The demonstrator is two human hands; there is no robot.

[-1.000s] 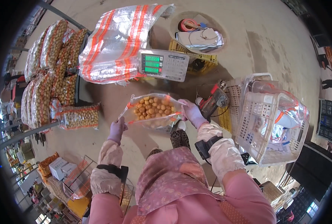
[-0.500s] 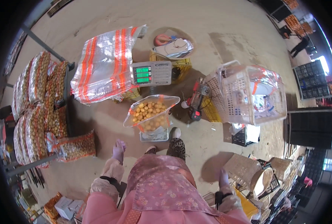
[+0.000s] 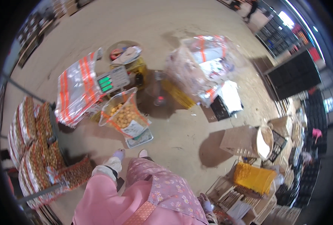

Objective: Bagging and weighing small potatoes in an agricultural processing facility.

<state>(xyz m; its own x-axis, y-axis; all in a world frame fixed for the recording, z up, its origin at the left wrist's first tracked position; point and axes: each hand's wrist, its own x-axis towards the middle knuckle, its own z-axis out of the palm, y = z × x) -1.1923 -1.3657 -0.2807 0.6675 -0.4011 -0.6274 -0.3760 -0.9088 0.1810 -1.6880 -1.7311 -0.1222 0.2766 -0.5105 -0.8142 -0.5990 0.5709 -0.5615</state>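
My left hand (image 3: 119, 154), in a pale lavender glove, hangs low at my side. Its fingers look loosely stretched, with nothing visible in them. My right hand (image 3: 205, 204), also gloved, is low by my right hip; blur and its small size hide how the fingers are set. Just ahead of my left hand, a clear orange-striped bag (image 3: 107, 118) stands open on a scale platform (image 3: 141, 139). It holds several round, yellowish-brown potatoes (image 3: 124, 115). The scale's display unit (image 3: 113, 79), with lit green panels, is beyond it. Neither hand touches the bag.
Striped empty bags (image 3: 76, 90) lie left of the scale. Filled bags (image 3: 27, 150) are stacked at the left behind a metal rail. A blurred white crate (image 3: 181, 71) sits on a yellow one. A dark tool with a red part (image 3: 159, 99) is beside it. At the right stands a basket (image 3: 238, 140).
My view has swung right and my body has turned that way. The bag and scale now appear farther left. My right hand has come down nearer my hip; the left still hangs free.
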